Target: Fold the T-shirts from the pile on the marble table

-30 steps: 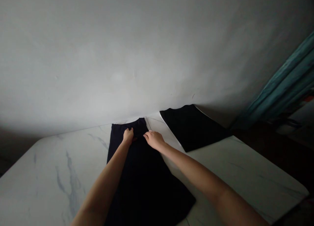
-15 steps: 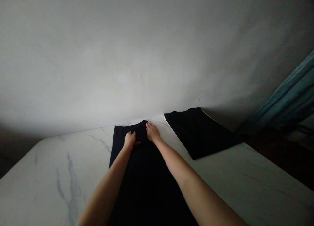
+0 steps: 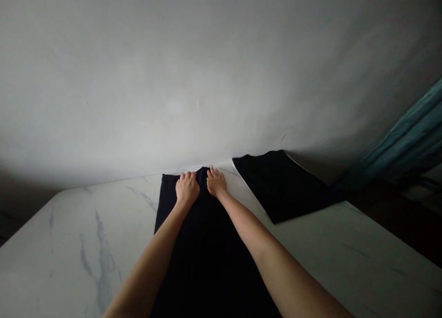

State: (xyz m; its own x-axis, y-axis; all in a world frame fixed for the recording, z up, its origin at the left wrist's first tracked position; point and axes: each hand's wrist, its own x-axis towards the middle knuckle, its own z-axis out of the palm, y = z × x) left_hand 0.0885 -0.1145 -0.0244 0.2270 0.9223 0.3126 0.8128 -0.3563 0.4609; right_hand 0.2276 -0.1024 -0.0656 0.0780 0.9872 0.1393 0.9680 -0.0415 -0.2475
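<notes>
A long dark navy or black garment [image 3: 207,258] lies on the marble-patterned table, running from the wall end toward me; whether it is trousers or something else cannot be made out. Near its far edge, my left hand [image 3: 187,188] is closed with bent fingers on the cloth, knuckles up. Beside it, my right hand [image 3: 216,182] lies on the garment's far right corner, its fingers stretched out and a little apart. A slight ridge of cloth rises between the two hands.
A second dark folded cloth [image 3: 286,184] lies flat to the right on the table [image 3: 131,226]. The pale wall [image 3: 200,78] rises directly behind the table's far edge. A teal curtain [image 3: 407,129] hangs at the far right.
My left hand has turned knuckles-up and shifted slightly toward the garment's far edge. My right hand stays at the corner, its fingers now more spread.
</notes>
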